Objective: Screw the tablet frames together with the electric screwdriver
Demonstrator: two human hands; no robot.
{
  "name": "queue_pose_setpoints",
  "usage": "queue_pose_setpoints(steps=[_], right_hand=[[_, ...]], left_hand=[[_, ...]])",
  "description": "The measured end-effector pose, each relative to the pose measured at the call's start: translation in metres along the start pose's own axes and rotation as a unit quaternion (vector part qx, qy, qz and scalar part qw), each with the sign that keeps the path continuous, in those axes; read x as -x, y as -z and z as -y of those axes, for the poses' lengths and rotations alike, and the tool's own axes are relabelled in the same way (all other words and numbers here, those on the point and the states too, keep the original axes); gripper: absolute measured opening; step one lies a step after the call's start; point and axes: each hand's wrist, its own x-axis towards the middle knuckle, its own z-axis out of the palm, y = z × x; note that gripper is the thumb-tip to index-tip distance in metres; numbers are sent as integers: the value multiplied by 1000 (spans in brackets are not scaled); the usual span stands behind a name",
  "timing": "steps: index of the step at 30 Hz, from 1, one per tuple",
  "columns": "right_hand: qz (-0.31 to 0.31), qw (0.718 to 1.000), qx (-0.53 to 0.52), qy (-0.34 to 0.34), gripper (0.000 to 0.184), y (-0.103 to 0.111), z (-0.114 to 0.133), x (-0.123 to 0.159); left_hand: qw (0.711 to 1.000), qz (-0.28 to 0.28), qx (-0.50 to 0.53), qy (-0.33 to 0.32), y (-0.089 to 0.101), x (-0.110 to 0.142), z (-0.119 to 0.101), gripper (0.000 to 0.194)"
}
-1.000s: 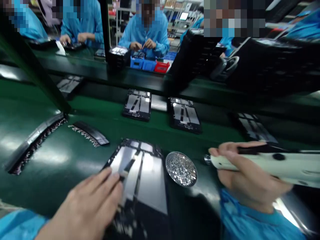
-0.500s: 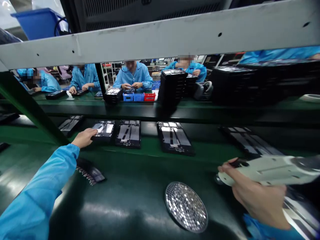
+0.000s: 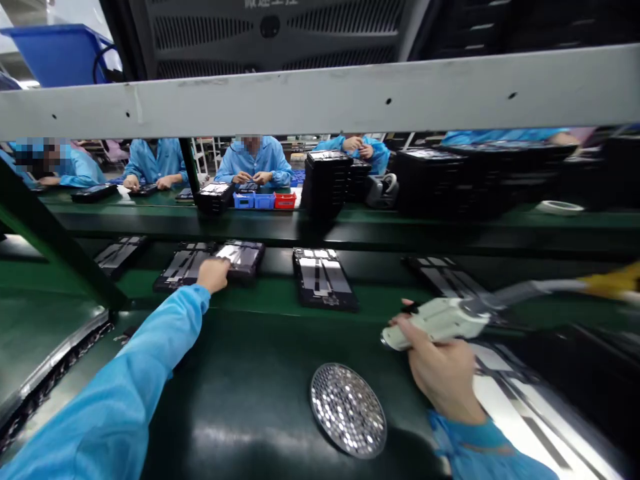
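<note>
My left hand (image 3: pixel 214 275) reaches across to the row of opened tablets. Its fingers close on the left edge of one tablet (image 3: pixel 243 258), whose pale inner parts face up; the fingertips are partly hidden. Just left of it lies another opened tablet (image 3: pixel 184 265), partly behind my hand. My right hand (image 3: pixel 445 373) is wrapped round a pale air gun (image 3: pixel 443 322) with a grey hose at its back, held over the green bench with its nozzle to the left. Beneath my right forearm lies a large pale panel with dark strips (image 3: pixel 520 413).
A round tray with shiny dimples (image 3: pixel 349 410) rests on the green bench. More opened tablets (image 3: pixel 325 279) lie along the row. A grey beam (image 3: pixel 300 107) crosses overhead, and a green post (image 3: pixel 65 240) slants at left. Beyond stand black stacks (image 3: pixel 326 187) and co-workers in blue.
My left hand has moved right along the row, and the tablet at its fingers sits farther right. The air gun has swung left with my right hand. The view has shifted right.
</note>
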Motion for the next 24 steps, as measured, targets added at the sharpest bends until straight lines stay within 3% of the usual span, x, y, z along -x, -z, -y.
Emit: queue_pose_setpoints(steps=[3,5,8,10,11,13,15,18,21,24], right_hand=[[18,999,-31,-22,41,-4,3,1],[29,998,-58,-24,39,-6,11,3],[56,993,-103,-2,31,-8,32,11],[76,989,-130,9,34,-8,49,19],[80,988,-131,21,35,-9,56,23],[103,987,-119,38,39,-11,67,33],[145,984,-104,19,38,-14,72,44],[204,973,-108,-20,27,-17,69,62],[231,966,-117,-32,23,-21,58,77],[240,964,-111,-33,27,-27,49,85]], left_hand=[[996,-46,-16,72,31,8,-4,33],[994,-71,-21,76,44,37,-11,29],[993,-119,-20,-18,42,124,-34,27],[937,-292,-47,-187,32,198,-59,26],[924,-304,-47,-225,28,234,-74,29],[927,-265,-11,-267,24,291,-102,33],[932,-208,62,-292,25,319,-121,32],[923,-182,145,-307,22,301,-114,26],[945,-214,77,-236,2,249,-66,24],[964,-207,56,-155,-30,213,-16,39]])
